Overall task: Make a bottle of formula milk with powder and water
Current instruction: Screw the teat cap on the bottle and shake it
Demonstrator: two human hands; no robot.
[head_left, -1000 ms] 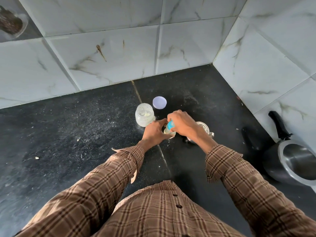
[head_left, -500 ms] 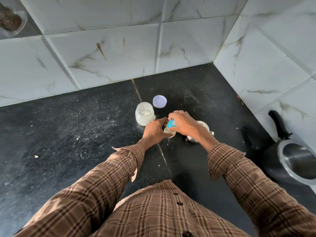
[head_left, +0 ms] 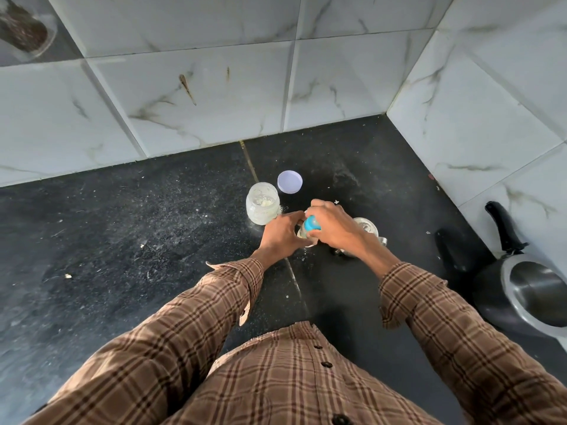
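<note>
Both hands [head_left: 306,233] grip the bottle [head_left: 309,228] between them — right on its blue cap [head_left: 312,223].

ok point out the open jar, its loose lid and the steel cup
open jar [head_left: 262,207], head view, on its glass side wall below the mouth
loose lid [head_left: 290,181], head view, middle of its flat top
steel cup [head_left: 366,226], head view, on the rim showing past the right wrist

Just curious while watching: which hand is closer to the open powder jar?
Left. The left hand sits just beside the powder jar; the right hand is farther off, beyond the bottle.
</note>
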